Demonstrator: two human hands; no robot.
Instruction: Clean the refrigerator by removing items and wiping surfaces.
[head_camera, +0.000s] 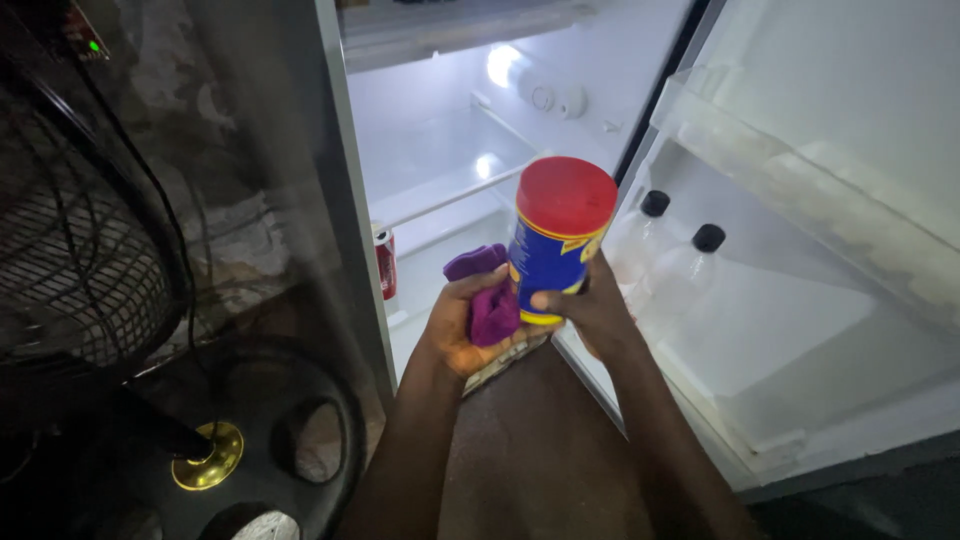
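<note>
My right hand (598, 312) grips a blue and yellow jar (553, 255) with a red lid, holding it upright in front of an open fridge (440, 140). My left hand (455, 330) holds a purple cloth (490, 300) pressed against the jar's left side. Both hands are close together, just outside the fridge's lower opening.
A red drink can (385, 262) stands at the fridge's left inner wall. Two clear bottles with black caps (670, 250) sit in the open door's shelf (800, 340). A dark standing fan (90, 270) with a round base is at the left.
</note>
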